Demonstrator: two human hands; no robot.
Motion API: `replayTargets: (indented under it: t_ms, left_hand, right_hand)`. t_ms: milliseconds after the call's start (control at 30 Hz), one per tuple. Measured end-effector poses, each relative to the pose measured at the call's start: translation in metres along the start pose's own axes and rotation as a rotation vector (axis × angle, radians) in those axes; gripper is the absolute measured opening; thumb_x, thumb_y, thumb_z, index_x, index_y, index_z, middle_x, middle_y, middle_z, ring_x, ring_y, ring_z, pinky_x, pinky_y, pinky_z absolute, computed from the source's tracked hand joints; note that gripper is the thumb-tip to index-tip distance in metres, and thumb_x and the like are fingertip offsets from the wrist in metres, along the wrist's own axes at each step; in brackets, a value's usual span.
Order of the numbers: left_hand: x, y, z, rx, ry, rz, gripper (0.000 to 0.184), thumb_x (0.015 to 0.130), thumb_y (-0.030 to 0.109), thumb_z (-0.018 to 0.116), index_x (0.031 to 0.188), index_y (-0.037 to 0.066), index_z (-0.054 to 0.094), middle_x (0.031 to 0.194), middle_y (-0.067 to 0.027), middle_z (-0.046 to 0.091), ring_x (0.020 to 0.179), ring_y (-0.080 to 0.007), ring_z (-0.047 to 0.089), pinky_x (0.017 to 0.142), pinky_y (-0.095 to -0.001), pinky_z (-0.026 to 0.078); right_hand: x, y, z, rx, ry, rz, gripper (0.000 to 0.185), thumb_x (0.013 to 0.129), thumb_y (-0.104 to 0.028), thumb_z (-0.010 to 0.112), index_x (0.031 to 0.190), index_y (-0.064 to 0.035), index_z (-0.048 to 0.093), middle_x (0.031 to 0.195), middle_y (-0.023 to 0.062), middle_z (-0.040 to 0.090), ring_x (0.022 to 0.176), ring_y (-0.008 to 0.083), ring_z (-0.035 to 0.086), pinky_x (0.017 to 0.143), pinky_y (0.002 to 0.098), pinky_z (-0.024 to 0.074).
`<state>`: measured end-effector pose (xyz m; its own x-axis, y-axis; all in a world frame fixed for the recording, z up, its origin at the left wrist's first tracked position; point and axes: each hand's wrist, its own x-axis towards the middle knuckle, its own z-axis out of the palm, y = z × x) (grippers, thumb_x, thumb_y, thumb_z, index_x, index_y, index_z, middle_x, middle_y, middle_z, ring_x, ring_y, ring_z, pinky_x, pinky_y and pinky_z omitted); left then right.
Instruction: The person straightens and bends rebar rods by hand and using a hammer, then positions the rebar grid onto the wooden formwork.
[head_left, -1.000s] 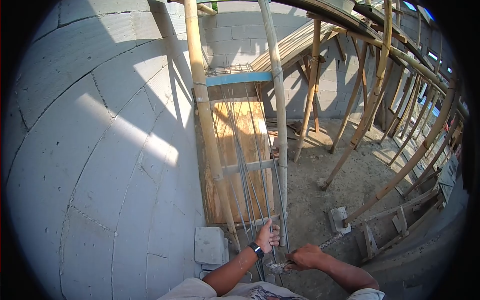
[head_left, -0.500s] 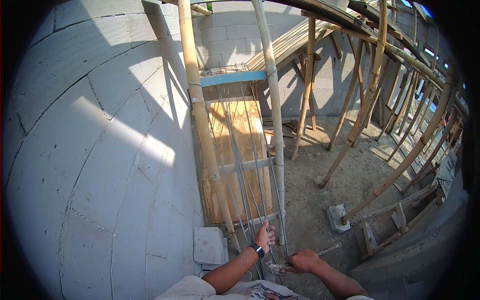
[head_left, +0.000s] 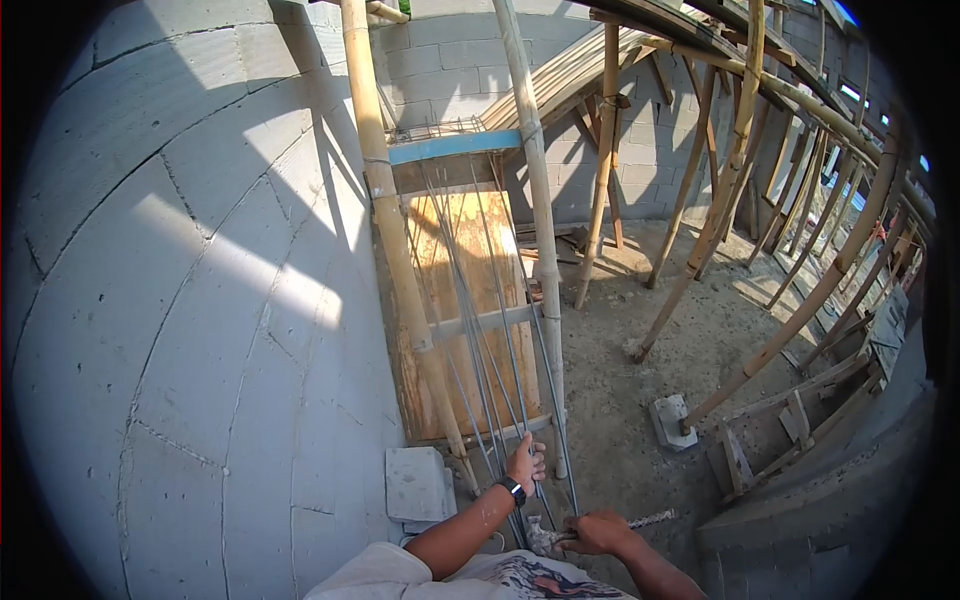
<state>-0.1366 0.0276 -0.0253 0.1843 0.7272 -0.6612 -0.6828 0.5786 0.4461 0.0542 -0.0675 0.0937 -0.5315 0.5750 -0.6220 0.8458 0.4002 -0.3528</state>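
Several thin steel bars [head_left: 484, 350] run lengthwise between two bamboo poles, from the blue crosspiece down toward me. My left hand [head_left: 526, 465], with a dark watch on the wrist, is closed around one of these bars near its lower end. To its right and lower, my right hand [head_left: 597, 533] is wrapped round a tool whose pale, crusted head [head_left: 543, 535] points left, beside the bars. A twisted metal rod [head_left: 653, 519] sticks out on the right side of that hand. The fingers hide the middle of the tool.
A pale block wall [head_left: 180, 330] rises close on my left, with a concrete block [head_left: 415, 485] at its foot. Bamboo props [head_left: 742, 365] stand on the right, one on a small block [head_left: 673, 422]. A wooden board [head_left: 465, 300] lies behind the bars.
The view has shifted, so the poles and bars sit a little further left. My right hand has moved slightly lower with the tool. My left hand keeps its grip on the bar.
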Motion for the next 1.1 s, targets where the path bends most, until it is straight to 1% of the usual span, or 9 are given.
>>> replayTargets:
  t_ms: [333,400,467,533,567,700,833,933,1100]
  left_hand:
    - [0.005,-0.002,-0.008,-0.044,-0.11,-0.005,0.048,0.091,0.061,0.054,0.091,0.013,0.053,0.058,0.0062,0.038,0.048,-0.0081,0.034,0.047,-0.0239,0.028]
    - [0.005,0.0,-0.007,-0.016,-0.11,-0.029,0.046,0.089,0.058,0.059,0.092,0.012,0.054,0.064,0.0045,0.044,0.051,-0.0088,0.038,0.049,-0.0245,0.033]
    - [0.01,0.002,-0.007,0.068,-0.128,-0.081,0.046,0.088,0.054,0.064,0.099,0.01,0.056,0.074,0.0023,0.051,0.056,-0.0098,0.042,0.051,-0.0252,0.036]
    - [0.003,0.004,0.004,0.181,-0.15,-0.091,0.052,0.087,0.047,0.068,0.12,0.009,0.054,0.094,-0.0015,0.06,0.071,-0.0105,0.055,0.056,-0.0254,0.043]
    - [0.02,-0.005,-0.005,0.149,-0.251,-0.088,0.054,0.089,0.044,0.067,0.128,0.009,0.05,0.101,-0.0025,0.061,0.083,-0.0121,0.059,0.063,-0.0271,0.048]
    - [0.023,-0.015,0.007,0.206,-0.376,-0.116,0.05,0.095,0.034,0.061,0.136,0.01,0.048,0.122,-0.0061,0.062,0.101,-0.0166,0.059,0.077,-0.0298,0.049]
    - [0.033,-0.024,0.006,0.256,-0.395,-0.09,0.05,0.095,0.033,0.061,0.137,0.008,0.048,0.128,-0.0077,0.06,0.104,-0.0176,0.061,0.083,-0.0305,0.05]
    - [0.026,-0.022,0.011,0.284,-0.383,-0.075,0.053,0.094,0.034,0.063,0.136,0.006,0.049,0.127,-0.0063,0.061,0.107,-0.0175,0.063,0.085,-0.0303,0.05]
    - [0.016,-0.014,0.019,0.282,-0.388,-0.046,0.055,0.093,0.036,0.064,0.135,0.004,0.05,0.125,-0.0061,0.062,0.106,-0.0172,0.063,0.085,-0.0293,0.051]
  right_hand:
    - [-0.001,0.002,0.021,0.109,0.119,0.055,0.044,0.083,-0.049,0.066,0.104,-0.0098,0.065,0.092,0.0193,0.069,0.091,0.0386,0.066,0.077,0.049,0.0511]
    - [-0.008,0.001,0.018,0.101,0.109,0.084,0.041,0.082,-0.045,0.067,0.103,-0.0102,0.066,0.091,0.0184,0.07,0.09,0.038,0.067,0.077,0.0492,0.051]
    - [-0.012,0.007,0.018,0.067,0.114,0.085,0.035,0.081,-0.039,0.067,0.102,-0.0105,0.066,0.091,0.0173,0.07,0.09,0.0373,0.067,0.076,0.0493,0.0512]
    - [-0.02,0.012,0.015,0.047,0.145,0.06,0.029,0.079,-0.028,0.064,0.102,-0.0099,0.066,0.092,0.0163,0.07,0.09,0.0362,0.067,0.077,0.0478,0.052]
    - [-0.023,0.015,0.017,-0.009,0.147,0.091,0.028,0.08,-0.022,0.061,0.103,-0.0074,0.063,0.093,0.0161,0.069,0.091,0.036,0.067,0.077,0.0468,0.0524]
    - [-0.049,0.026,0.019,-0.024,0.348,0.02,0.023,0.084,-0.016,0.057,0.104,-0.0038,0.06,0.086,0.0164,0.068,0.085,0.0366,0.067,0.072,0.0487,0.0522]
    - [-0.072,0.043,0.025,0.014,0.069,0.246,0.026,0.087,-0.021,0.061,0.106,-0.0039,0.061,0.086,0.0158,0.068,0.084,0.0365,0.067,0.071,0.0478,0.0527]
    - [-0.081,0.056,0.026,-0.127,-0.049,0.213,0.024,0.086,-0.021,0.062,0.104,-0.0038,0.064,0.086,0.0156,0.069,0.083,0.0351,0.068,0.072,0.0468,0.0535]
    - [-0.07,0.044,-0.016,-0.253,-0.407,0.076,0.021,0.083,-0.02,0.062,0.098,-0.0056,0.066,0.085,0.0149,0.07,0.084,0.0329,0.069,0.072,0.0459,0.0545]
